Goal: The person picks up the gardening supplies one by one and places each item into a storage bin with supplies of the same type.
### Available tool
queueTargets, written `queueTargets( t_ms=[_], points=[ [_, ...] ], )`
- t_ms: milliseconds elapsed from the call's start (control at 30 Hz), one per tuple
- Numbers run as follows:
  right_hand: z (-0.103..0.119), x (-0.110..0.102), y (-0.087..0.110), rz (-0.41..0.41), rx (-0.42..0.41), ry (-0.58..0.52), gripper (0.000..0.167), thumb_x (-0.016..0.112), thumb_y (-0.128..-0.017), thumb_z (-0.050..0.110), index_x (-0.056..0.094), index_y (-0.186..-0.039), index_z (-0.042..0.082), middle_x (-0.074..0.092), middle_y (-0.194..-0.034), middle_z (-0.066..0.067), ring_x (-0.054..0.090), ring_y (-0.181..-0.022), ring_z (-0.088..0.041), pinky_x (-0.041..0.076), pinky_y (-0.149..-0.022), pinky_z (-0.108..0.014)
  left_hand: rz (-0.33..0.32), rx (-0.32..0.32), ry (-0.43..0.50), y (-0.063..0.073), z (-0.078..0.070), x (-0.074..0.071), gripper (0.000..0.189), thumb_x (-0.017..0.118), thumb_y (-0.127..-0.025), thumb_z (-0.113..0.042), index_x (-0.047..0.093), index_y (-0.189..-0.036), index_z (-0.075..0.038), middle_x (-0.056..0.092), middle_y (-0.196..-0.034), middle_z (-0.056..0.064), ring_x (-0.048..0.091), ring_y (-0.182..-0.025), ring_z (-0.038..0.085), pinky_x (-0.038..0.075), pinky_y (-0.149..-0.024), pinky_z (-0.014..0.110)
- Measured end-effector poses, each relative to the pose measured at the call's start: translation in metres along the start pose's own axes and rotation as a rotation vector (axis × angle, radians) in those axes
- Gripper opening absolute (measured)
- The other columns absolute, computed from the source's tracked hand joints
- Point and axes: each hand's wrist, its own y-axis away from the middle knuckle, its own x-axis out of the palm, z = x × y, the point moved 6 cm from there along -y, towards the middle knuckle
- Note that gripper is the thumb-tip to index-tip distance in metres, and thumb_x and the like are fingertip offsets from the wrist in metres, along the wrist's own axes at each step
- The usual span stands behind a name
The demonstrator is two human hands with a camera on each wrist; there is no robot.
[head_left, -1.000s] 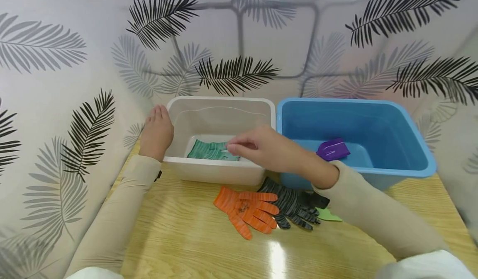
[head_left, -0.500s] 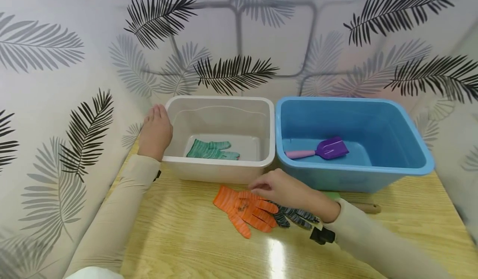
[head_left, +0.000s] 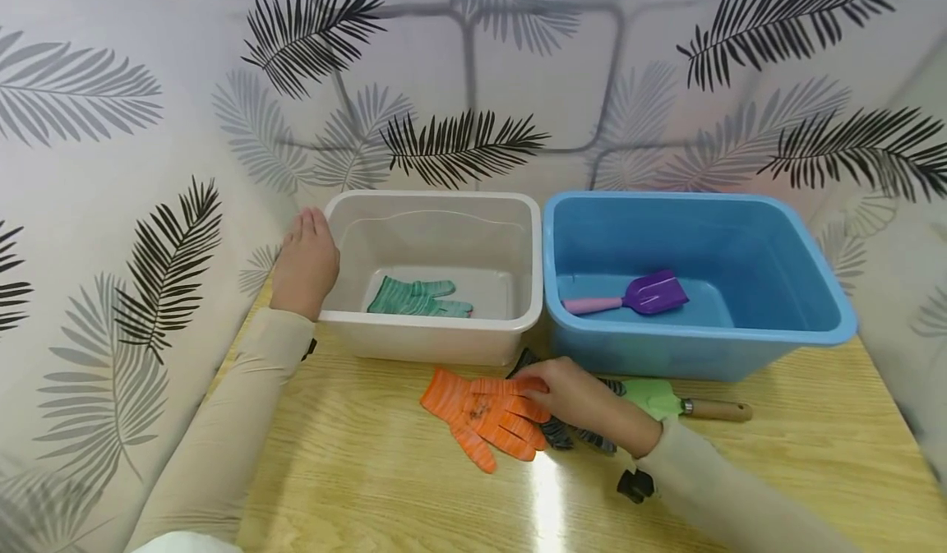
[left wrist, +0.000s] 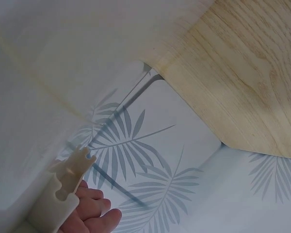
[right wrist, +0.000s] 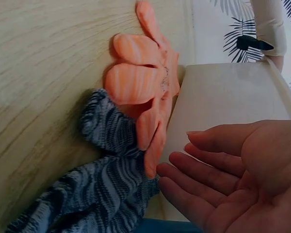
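My left hand (head_left: 305, 259) grips the left rim of the white plastic bin (head_left: 432, 339); in the left wrist view its bent fingers (left wrist: 99, 211) show beside the rim. My right hand (head_left: 573, 397) reaches over an orange knit glove (head_left: 481, 413), covering part of a dark grey striped glove (head_left: 558, 434) lying beside it. The right wrist view shows the right hand (right wrist: 233, 179) with fingers extended and nothing held, fingertips close to both gloves. A green striped glove (head_left: 414, 298) lies inside the white bin.
A blue bin (head_left: 666, 356) stands right of the white one, with a toy shovel (head_left: 654, 292), purple-bladed and pink-handled, inside. A green trowel (head_left: 658, 397) with a wooden handle lies in front of it on the wooden table (head_left: 355, 454). A leaf-patterned backdrop (head_left: 533, 76) rises behind.
My right hand has moved from above the white bin down to the gloves on the table, uncovering the shovel's pink handle and the trowel. My left hand has stayed on the rim.
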Motion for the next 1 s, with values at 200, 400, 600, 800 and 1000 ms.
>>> queueTargets(
  t_ms=[200, 400, 600, 800, 1000],
  points=[
    [-0.011, 0.005, -0.005, -0.012, 0.019, -0.014, 0.018, 0.062, -0.088, 0.007, 0.069, -0.104, 0.004, 0.068, -0.089, -0.004, 0.059, -0.073, -0.009, 0.049, -0.062, -0.026, -0.010, 0.004, -0.011, 0.000, 0.000, -0.001, 0.053, 0.037, -0.094, -0.008, 0.021, -0.135, 0.022, 0.027, -0.139, 0.038, 0.028, -0.130, 0.046, 0.026, -0.105, 0.053],
    [-0.017, 0.008, -0.013, -0.011, 0.054, -0.051, 0.018, 0.063, -0.087, 0.006, 0.069, -0.102, 0.000, 0.069, -0.090, -0.007, 0.064, -0.082, -0.017, 0.053, -0.070, -0.032, 0.000, 0.000, -0.009, 0.000, 0.000, -0.001, 0.054, 0.038, -0.094, -0.008, 0.021, -0.135, 0.022, 0.026, -0.140, 0.038, 0.027, -0.130, 0.046, 0.026, -0.105, 0.053],
    [-0.021, 0.010, -0.019, 0.042, 0.114, -0.106, 0.020, 0.063, -0.086, 0.007, 0.067, -0.103, -0.003, 0.068, -0.090, -0.007, 0.064, -0.083, -0.018, 0.053, -0.074, -0.034, 0.005, 0.000, -0.012, 0.001, 0.000, 0.000, 0.055, 0.040, -0.094, -0.008, 0.020, -0.135, 0.022, 0.026, -0.140, 0.038, 0.027, -0.130, 0.046, 0.026, -0.105, 0.052],
    [-0.020, 0.013, -0.023, 0.086, 0.096, -0.095, 0.014, 0.067, -0.081, 0.004, 0.068, -0.094, -0.001, 0.064, -0.080, -0.002, 0.059, -0.072, -0.013, 0.052, -0.066, -0.030, -0.037, 0.013, -0.028, 0.001, 0.000, -0.001, 0.054, 0.041, -0.093, -0.007, 0.023, -0.134, 0.022, 0.029, -0.138, 0.038, 0.030, -0.129, 0.046, 0.028, -0.104, 0.052],
    [-0.018, 0.018, -0.025, 0.115, 0.122, -0.077, 0.014, 0.066, -0.077, -0.003, 0.068, -0.091, 0.000, 0.062, -0.075, -0.001, 0.055, -0.066, -0.010, 0.051, -0.061, -0.027, -0.056, 0.016, -0.031, 0.001, 0.000, -0.001, 0.053, 0.041, -0.093, -0.007, 0.025, -0.134, 0.022, 0.031, -0.137, 0.038, 0.032, -0.128, 0.046, 0.029, -0.104, 0.052]
  ],
)
